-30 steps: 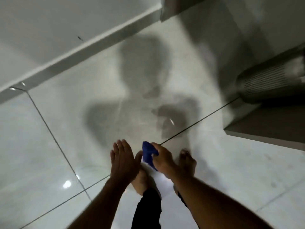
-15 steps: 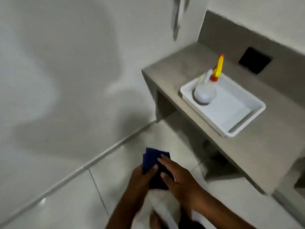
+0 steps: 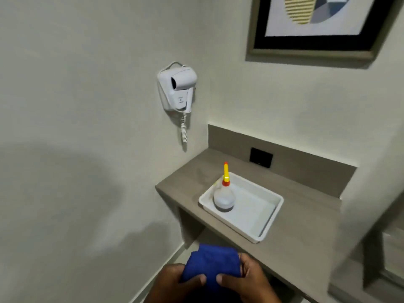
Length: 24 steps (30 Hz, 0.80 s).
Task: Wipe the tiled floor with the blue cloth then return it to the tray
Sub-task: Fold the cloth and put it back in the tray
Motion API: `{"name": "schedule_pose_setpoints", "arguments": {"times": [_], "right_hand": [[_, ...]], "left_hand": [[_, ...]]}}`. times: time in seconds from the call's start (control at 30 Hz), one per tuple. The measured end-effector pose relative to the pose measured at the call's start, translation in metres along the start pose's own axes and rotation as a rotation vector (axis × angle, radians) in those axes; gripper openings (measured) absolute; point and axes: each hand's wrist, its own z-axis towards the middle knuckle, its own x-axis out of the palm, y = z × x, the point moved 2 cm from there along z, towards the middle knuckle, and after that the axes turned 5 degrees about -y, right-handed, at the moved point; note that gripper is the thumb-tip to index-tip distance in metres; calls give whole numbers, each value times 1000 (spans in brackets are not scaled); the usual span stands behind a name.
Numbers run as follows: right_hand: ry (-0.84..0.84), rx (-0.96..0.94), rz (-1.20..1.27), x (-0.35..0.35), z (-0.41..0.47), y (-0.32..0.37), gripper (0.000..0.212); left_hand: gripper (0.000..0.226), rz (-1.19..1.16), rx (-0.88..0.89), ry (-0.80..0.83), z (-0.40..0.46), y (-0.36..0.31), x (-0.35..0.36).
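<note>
The blue cloth (image 3: 213,263) is folded and held up at the bottom of the view, in front of the counter's edge. My left hand (image 3: 175,283) grips its lower left side and my right hand (image 3: 244,278) grips its lower right side, thumbs on top. The white tray (image 3: 270,217) lies on the grey counter (image 3: 306,248) beyond the cloth. Inside the tray's left end stands a clear squeeze bottle (image 3: 224,196) with a yellow and red nozzle. Only a thin strip of tiled floor (image 3: 175,261) shows beside my left hand.
A white hair dryer (image 3: 178,87) hangs on the left wall with a coiled cord. A framed picture (image 3: 317,25) hangs above the counter, and a black socket (image 3: 261,157) sits in the backsplash. An open recess lies under the counter.
The view has swung up from the floor to the counter and wall. The cloth went from my right hand alone to both hands, now held higher near the counter's edge.
</note>
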Motion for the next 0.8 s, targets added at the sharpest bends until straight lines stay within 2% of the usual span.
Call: {"name": "schedule_pose_setpoints", "arguments": {"times": [0.07,0.17,0.2,0.27,0.37,0.43,0.53,0.6,0.67,0.7,0.8], "right_hand": [[-70,-10,34,-12,0,9,76],[-133,17,-82,-33,6,19,91],[-126,-2,-147,-41,10,21,88],[-124,-1,-206,-57,20,24,63],[-153,110,-81,-77,46,33,15],[-172,219,11,-91,66,41,11],[-204,186,-3,-122,102,56,24],[-234,169,30,-143,123,63,28],[-273,181,81,-166,150,66,30],[-303,197,68,-176,162,64,30],[-312,195,-130,-195,199,48,31]], "left_hand": [[37,-72,8,64,18,-3,8],[40,-136,19,169,43,-10,32],[38,-161,17,188,52,-11,42],[35,-197,-8,189,67,-19,56],[42,-273,-101,220,92,-31,74],[43,-310,-178,168,110,-41,83],[46,-350,-294,17,148,-60,103],[34,-348,-334,-123,177,-72,115],[15,-277,-326,-220,211,-80,125],[13,-180,-328,-227,228,-80,128],[28,156,-360,-137,272,-67,139]]}}
